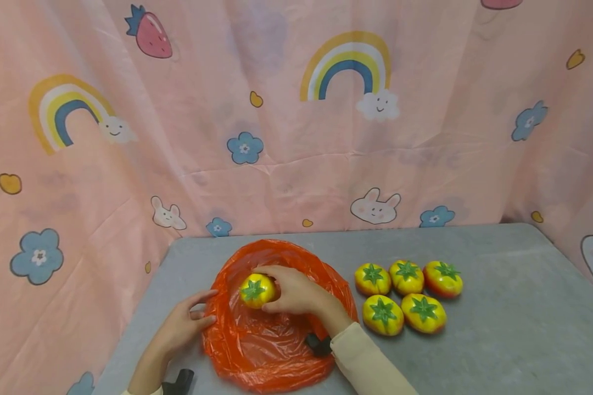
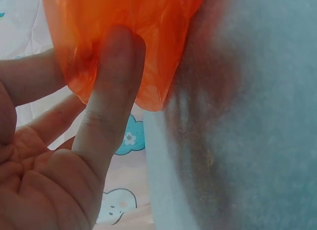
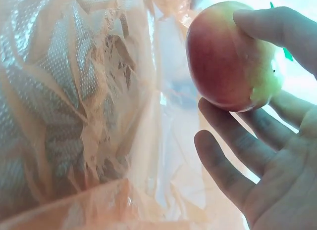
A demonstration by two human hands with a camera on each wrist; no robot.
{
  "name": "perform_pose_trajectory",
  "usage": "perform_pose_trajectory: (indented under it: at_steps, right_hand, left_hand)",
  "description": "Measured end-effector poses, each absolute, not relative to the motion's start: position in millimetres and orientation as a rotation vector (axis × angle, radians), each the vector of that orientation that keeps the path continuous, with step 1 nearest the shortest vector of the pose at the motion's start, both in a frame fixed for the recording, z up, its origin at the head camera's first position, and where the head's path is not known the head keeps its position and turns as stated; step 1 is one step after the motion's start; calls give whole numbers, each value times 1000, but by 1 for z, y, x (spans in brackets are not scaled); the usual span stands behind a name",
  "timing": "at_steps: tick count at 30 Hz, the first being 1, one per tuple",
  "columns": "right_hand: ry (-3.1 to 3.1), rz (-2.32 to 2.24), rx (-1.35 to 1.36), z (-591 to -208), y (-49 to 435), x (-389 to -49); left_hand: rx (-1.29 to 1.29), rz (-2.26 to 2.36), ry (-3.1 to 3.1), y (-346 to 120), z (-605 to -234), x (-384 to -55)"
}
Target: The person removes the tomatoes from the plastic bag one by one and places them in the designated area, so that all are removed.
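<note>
An orange-red plastic bag stands with its mouth spread wide on the grey table. My left hand pinches the left rim of the bag; in the left wrist view the thumb lies on one side of the thin orange film and fingers on the other. Over the bag's mouth, my right hand holds a yellow-red fruit with a green star-shaped leafy top. The right wrist view shows the fruit's red side between thumb and fingers, beside the crinkled bag wall.
Right of the bag, several matching yellow-red fruits lie close together in two rows, leafy tops showing. Behind the grey table hangs a pink patterned curtain, which also runs along both sides. Black wrist mounts show on both arms.
</note>
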State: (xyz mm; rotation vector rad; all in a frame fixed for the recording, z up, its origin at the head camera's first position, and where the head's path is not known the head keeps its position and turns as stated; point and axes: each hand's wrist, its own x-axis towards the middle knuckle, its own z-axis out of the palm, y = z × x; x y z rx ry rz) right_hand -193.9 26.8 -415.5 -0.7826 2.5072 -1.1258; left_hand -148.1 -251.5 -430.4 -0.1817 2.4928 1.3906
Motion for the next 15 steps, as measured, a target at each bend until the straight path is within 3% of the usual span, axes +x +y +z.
perform_pose_trajectory:
  at_steps: [15]
  right_hand:
    - [2607, -1120, -819, -406, 44, -175]
  left_hand:
    - [-153, 1393, 2484, -254, -432, -148]
